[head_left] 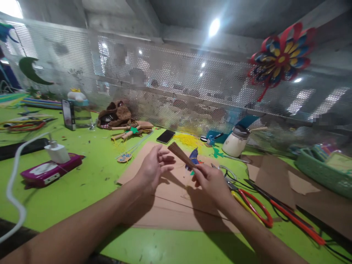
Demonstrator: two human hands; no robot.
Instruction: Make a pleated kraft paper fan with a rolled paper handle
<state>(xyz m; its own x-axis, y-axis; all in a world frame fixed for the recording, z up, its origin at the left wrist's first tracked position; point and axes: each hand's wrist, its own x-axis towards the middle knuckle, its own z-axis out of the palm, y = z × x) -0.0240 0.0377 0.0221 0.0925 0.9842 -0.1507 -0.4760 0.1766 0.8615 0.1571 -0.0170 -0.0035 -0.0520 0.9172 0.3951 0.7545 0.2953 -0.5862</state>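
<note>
My right hand point(210, 179) pinches the narrow end of a brown, fan-shaped bundle of thin strips point(180, 154), perhaps folded paper; its wider end points up and left. My left hand point(155, 165) is held close by, fingers apart and curved, with nothing in it. Both are above a sheet of brown cardboard point(176, 212). Just behind the bundle lies a small dark blue piece point(193, 158) tied with thin yellow strands. Near my right wrist are scissors with red and yellow handles point(257, 209).
A black phone point(165, 136) and yellow shreds point(188, 140) lie behind the cardboard. A white jar point(235, 142) stands back right, a green basket point(324, 172) at far right. At left sit a purple power strip point(52, 170) and a white charger point(57, 151). Perforated mesh point(170, 88) rises behind.
</note>
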